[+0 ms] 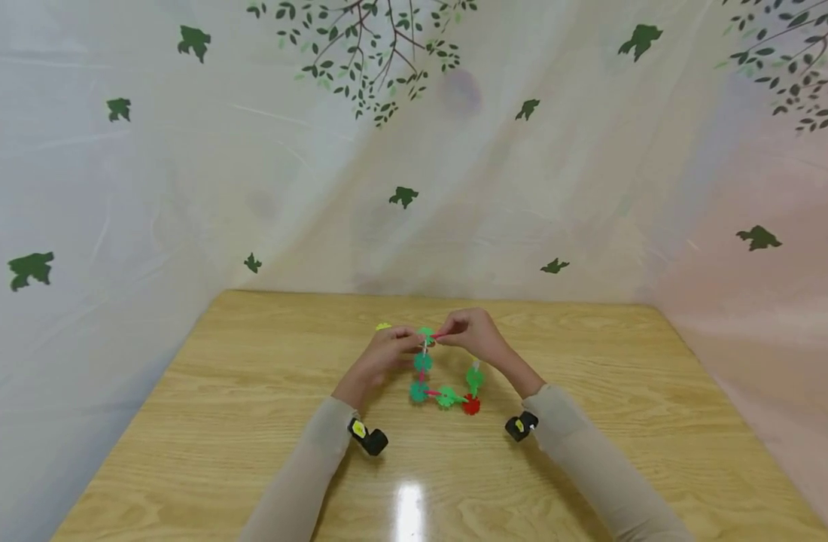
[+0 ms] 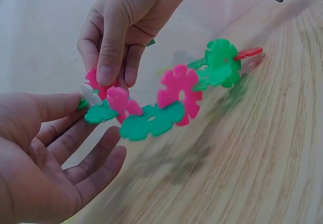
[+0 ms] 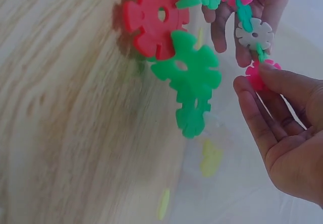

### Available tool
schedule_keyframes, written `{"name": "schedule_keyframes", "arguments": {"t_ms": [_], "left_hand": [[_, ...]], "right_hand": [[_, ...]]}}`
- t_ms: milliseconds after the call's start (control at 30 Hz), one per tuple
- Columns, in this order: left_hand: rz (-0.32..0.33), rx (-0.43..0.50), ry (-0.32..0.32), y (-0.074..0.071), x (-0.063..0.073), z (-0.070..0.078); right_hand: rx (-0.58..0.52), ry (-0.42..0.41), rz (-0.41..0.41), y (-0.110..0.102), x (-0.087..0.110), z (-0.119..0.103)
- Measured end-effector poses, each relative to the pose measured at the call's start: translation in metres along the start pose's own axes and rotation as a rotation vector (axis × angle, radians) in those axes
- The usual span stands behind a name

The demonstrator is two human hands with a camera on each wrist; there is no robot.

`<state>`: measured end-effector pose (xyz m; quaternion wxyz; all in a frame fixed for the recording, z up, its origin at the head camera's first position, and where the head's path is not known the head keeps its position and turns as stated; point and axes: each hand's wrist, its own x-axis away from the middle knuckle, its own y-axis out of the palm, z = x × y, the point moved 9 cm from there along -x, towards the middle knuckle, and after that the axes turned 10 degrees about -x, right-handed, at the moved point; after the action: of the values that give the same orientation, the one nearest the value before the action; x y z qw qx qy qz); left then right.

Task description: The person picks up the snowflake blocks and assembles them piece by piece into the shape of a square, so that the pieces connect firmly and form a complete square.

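Note:
A chain of slotted plastic flower discs hangs between my hands and bends into a U in the head view. My left hand (image 1: 385, 351) pinches its far end by a green disc (image 1: 425, 334), thumb on top, the other fingers spread loosely below. Beside that grip is a white disc (image 3: 255, 34). My right hand (image 1: 478, 335) pinches a pink disc (image 3: 256, 77) between thumb and index finger, against the green disc's edge. Down the chain come teal discs (image 1: 423, 362), then a red disc (image 1: 471, 405) at the near corner, and green ones (image 3: 194, 67) rising from it.
A yellow disc (image 1: 383, 327) shows behind my left hand. The wooden table (image 1: 251, 421) ends at a printed cloth backdrop (image 1: 319, 226). Small black cameras (image 1: 369, 438) are strapped at both wrists.

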<state>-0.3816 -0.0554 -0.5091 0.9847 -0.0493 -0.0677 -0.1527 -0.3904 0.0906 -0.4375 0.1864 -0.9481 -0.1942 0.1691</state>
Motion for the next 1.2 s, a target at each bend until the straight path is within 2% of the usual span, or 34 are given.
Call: {"name": "schedule_keyframes", "arguments": {"t_ms": [200,433,700,1000,1200], "left_hand": [[0.034,0.025,-0.003,-0.002,-0.003,0.000],[-0.025,-0.033,-0.020,0.003,-0.003,-0.002],[0.027,-0.018,0.000,-0.002,-0.005,-0.002],[0.042,-0.038,0.001,-0.005,-0.003,-0.002],[0.061,-0.070,0.009,-0.008,-0.002,-0.003]], "right_hand": [[-0.037,0.015,-0.007,0.002,-0.002,0.001],[-0.041,0.032,-0.071,0.009,-0.004,-0.001],[0.020,0.063,-0.170,0.010,-0.007,-0.006],[0.116,0.060,-0.210,-0.015,-0.013,-0.001],[0.176,0.106,-0.181,-0.042,-0.014,0.017]]}}
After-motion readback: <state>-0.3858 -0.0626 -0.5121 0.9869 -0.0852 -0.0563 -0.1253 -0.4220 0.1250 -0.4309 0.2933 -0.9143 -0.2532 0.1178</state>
